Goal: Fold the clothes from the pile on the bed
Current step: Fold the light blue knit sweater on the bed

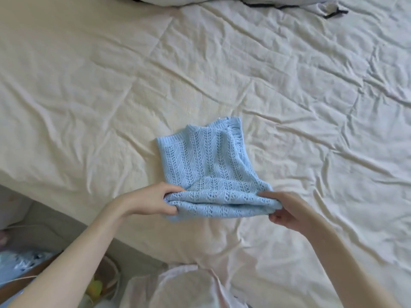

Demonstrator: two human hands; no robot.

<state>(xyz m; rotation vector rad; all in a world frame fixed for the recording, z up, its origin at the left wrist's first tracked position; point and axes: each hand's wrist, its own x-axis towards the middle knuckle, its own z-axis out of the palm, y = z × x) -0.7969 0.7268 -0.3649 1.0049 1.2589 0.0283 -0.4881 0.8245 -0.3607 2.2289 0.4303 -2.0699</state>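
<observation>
At the bottom middle of the frame, closest of all, is a pale pink cloth [189,285]; just above it two bare arms reach out; the left hand [151,201] curls its fingers round the near left corner of a blue knit top [206,165]; the right hand [287,212] pinches the near right corner; the top lies in the middle of the frame on a wrinkly cream sheet [311,85], its near edge rolled over; white bedding [222,0] with a dark edge sits along the top.

Grey bedding [233,0] is cut off at the top edge; floor clutter [20,263] blurred.
</observation>
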